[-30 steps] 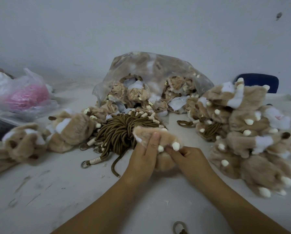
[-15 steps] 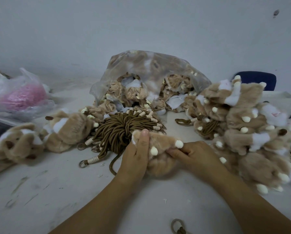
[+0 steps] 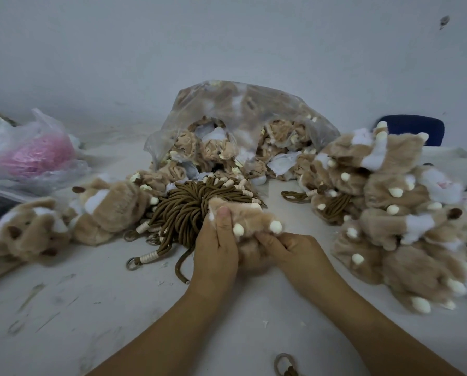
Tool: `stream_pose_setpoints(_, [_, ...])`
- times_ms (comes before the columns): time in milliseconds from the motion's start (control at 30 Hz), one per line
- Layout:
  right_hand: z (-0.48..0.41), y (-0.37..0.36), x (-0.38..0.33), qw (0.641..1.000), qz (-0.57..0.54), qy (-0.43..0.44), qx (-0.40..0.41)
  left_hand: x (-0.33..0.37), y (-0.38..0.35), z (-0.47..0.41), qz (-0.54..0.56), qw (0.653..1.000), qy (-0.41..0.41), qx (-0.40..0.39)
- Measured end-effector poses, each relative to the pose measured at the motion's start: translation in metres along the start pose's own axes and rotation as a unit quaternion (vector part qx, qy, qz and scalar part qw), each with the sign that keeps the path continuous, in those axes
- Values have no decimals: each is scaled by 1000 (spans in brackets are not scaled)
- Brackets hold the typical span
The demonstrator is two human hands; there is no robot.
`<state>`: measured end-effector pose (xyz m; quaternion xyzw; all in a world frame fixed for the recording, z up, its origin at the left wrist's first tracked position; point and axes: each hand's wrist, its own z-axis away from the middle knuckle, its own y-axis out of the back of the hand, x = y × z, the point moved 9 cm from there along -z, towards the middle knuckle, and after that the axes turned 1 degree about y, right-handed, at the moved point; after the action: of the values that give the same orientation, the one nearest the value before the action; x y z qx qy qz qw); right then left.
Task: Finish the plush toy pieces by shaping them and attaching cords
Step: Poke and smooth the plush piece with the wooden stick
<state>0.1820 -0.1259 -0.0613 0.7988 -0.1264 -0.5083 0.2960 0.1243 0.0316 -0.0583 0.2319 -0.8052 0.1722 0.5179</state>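
As they angle inward, left hand [image 3: 216, 251] and right hand [image 3: 294, 253] clutch the plush piece [image 3: 251, 216].

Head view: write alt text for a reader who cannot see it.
A left hand and a right hand grip a tan plush piece with cream tips at a white table. A bundle of brown cords lies behind it, a clear bag of plush pieces farther back, a plush pile at right.

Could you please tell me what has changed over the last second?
The left hand and right hand keep their grip on the plush piece, which shifted slightly left toward the cords; its two white tips spread apart. Nothing was let go. The right pile, clear bag and cords stayed put.
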Motion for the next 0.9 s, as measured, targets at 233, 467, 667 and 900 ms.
stream_pose_setpoints(233, [2, 2, 1, 999, -21, -26, -8, 4, -7, 3, -27, 999, -9, -24])
stream_pose_setpoints(467, [4, 3, -3, 1000, 14, -15, -15, 4, -13, 8, -8, 998, 26, -56])
stream_pose_setpoints(667, [-1, 22, -18, 968, 226, 110, 6, -24, -13, 2, 99, 975, 175, -96])
stream_pose_setpoints(900, [0, 19, -15, 967, 233, 104, 3, -32, 1, -5, 109, 978, 175, -42])
